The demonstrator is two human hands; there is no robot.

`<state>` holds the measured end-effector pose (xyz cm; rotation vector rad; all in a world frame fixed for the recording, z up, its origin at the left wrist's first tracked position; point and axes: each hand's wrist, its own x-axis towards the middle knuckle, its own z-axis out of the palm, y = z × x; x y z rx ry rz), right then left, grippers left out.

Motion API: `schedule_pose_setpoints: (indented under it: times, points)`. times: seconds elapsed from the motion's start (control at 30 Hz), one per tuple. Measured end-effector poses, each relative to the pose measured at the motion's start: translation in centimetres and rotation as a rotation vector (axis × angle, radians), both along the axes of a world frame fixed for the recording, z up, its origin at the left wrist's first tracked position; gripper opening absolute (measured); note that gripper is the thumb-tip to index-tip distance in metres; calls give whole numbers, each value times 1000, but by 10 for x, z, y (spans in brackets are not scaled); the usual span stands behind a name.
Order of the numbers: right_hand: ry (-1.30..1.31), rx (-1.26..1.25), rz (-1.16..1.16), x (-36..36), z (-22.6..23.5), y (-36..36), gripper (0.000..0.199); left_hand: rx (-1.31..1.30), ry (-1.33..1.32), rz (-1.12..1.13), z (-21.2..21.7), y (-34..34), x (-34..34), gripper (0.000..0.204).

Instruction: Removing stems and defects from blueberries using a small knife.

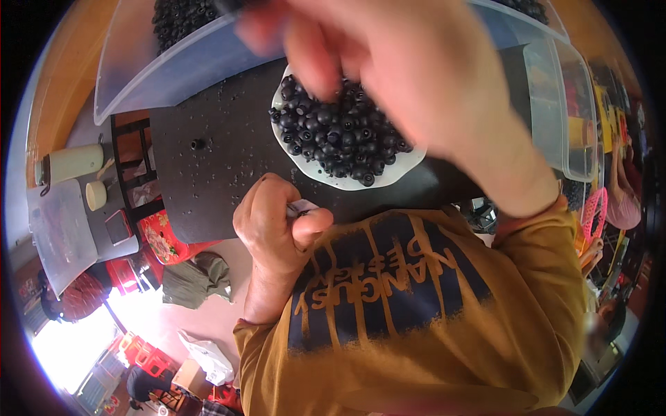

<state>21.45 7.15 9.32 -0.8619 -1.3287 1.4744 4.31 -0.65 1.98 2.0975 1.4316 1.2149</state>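
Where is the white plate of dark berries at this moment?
In the head view, the white plate sits upper centre on the black board, heaped with dark berries, directly under the right hand and above the left hand.

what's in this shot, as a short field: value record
left hand: left hand closed in a fist, pinching a small pale scrap at the black board edge
right hand: right hand blurred, fingers down over the berries
pile: dark round berries heaped on a white plate
behind: clear plastic tub holding more berries
one stray: single berry on the board
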Motion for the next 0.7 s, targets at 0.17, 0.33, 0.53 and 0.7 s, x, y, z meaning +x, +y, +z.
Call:
schedule_pose_setpoints:
  times: [0.17,0.33,0.53,0.7]
  points:
    - [-368,504,-203,23,6,14,12,-104,-3,12,-3,-7,-3,62]
    - [-762,506,-260,70,-31,-17,12,-173,30,18,-7,-7,-6,62]
    - [-936,396,-253,98,-82,-31,13,-195,55,-18,-7,1,4,60]
    - [-996,437,-158,108,-90,-21,15,-218,63,-9,-6,0,11,59]
